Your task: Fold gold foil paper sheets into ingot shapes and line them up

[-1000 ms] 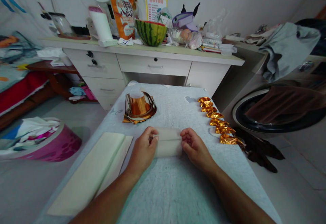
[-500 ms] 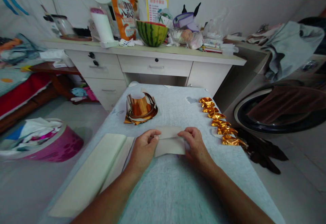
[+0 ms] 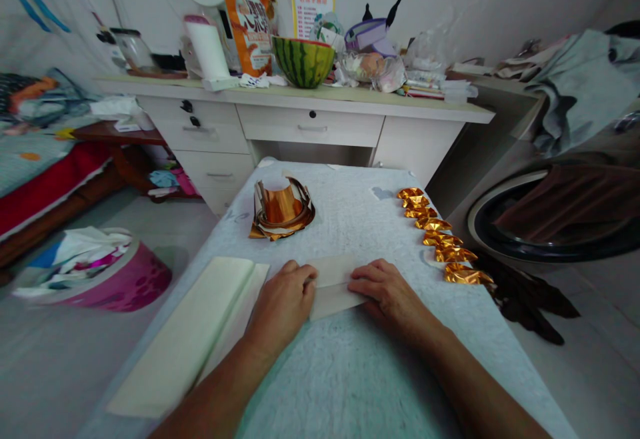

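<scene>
A pale sheet of paper (image 3: 333,286) with a crease across it lies between my hands on the cloth-covered table (image 3: 345,219). My left hand (image 3: 287,296) pinches its left edge, thumb against curled fingers. On the right edge, my right hand (image 3: 383,289) grips the paper with its fingers bent over it; the thumb is mostly hidden. Left of my left hand lies a stack of pale paper (image 3: 185,339), partly under my forearm. Beyond the hands sits a curled stack of gold foil sheets (image 3: 281,207). Several folded gold foil pieces (image 3: 437,238) form a row along the table's right side.
Behind the table, a white drawer counter (image 3: 310,126) bears a watermelon half (image 3: 303,62), an orange snack bag (image 3: 250,22) and a paper roll (image 3: 207,49). A pink bin (image 3: 130,279) stands on the floor at left. At right is a front-loading washing machine (image 3: 475,219).
The sheet has tilted and now lies flatter against the table. My left fingers have curled more tightly, and my right hand has turned over its edge. The view has shifted slightly.
</scene>
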Available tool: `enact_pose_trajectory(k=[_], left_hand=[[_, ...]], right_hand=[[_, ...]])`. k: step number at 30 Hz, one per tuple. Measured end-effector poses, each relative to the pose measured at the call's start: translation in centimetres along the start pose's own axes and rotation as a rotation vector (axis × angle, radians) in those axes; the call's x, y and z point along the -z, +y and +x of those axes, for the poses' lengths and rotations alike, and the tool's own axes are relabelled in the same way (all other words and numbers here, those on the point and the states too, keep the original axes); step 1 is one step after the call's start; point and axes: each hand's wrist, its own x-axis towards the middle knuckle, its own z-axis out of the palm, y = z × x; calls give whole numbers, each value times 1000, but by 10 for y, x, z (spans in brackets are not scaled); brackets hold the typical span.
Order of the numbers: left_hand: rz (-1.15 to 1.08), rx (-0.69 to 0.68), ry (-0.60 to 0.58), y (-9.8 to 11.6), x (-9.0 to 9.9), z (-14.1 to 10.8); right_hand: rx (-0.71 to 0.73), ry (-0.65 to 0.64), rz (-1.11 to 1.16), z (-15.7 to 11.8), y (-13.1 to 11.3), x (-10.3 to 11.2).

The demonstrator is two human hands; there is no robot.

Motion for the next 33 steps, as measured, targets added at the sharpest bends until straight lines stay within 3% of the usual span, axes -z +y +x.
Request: enact_pose_trajectory(k=[4, 10, 14, 23, 28, 33], left_hand=[[38, -135, 63, 2, 3, 0], [-135, -276, -216, 10, 13, -5], [-10, -302, -263, 16, 16, -13], [44, -222, -286, 16, 18, -9], [-3, -173, -242, 15, 18, -8], [-130, -34, -150, 13, 15, -7]], right_hand=[[-4, -18, 1, 0, -3, 3], [-11, -37, 10, -1, -10, 7], [-34, -49, 45, -2, -15, 10], [-102, -7, 180, -6, -11, 13], [-134, 28, 255, -2, -7, 9], [-250, 110, 259, 4, -4, -2]])
